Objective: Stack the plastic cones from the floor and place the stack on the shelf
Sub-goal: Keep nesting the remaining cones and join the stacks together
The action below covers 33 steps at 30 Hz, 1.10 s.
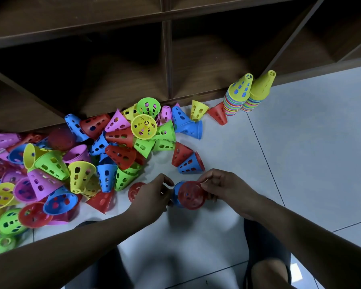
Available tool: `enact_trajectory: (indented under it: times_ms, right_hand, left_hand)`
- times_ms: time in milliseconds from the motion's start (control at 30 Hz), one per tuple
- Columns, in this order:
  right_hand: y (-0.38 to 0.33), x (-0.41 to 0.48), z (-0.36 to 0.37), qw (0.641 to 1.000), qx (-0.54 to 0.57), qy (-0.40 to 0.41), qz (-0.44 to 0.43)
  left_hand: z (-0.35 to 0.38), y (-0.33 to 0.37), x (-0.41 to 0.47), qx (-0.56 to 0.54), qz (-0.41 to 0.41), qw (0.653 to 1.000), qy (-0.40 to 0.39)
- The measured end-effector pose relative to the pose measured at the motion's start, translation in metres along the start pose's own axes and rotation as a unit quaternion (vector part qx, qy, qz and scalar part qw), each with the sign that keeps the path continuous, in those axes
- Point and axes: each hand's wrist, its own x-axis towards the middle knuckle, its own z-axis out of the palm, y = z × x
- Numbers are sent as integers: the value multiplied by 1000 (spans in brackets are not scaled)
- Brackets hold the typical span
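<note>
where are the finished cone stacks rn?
Head view, upper right: the two tall stacks stand side by side on the floor against the shelf base, just right of a lone red cone.

Pale tiled floor (300, 163), grey grout lines

- Loose cones (121, 140), piled at nine o'clock: perforated plastic, smooth, slightly glossy.
- Shelf (167, 59), twelve o'clock: dark wood-grain, matt.
- Floor (300, 153): pale smooth tiles, faint sheen.

cone pile (50, 174): cut off at left edge | blue cone (176, 189): mostly hidden behind red cone (191, 195)
</note>
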Motion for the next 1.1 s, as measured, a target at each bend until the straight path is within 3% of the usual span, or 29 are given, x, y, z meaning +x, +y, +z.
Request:
enact_trajectory:
  times_ms: [100,267,433,633,933,1100]
  right_hand:
    - [6,4,5,997,-72,26,7]
    - [12,15,6,992,-92,88,15]
    - [10,23,-5,988,-92,122,10]
    - [6,30,-9,954,-257,134,-77]
    - [19,37,-10,938,-327,97,-64]
    - [20,33,-12,935,-323,127,-70]
  left_hand:
    - [-2,-3,5,7,-10,1000,-18]
    - [-12,-4,23,80,31,996,3]
    - [-31,12,47,150,150,976,51]
    - [-41,30,76,217,259,940,45]
    - [-34,26,92,294,233,926,-38]
    - [-36,22,91,291,258,921,-13]
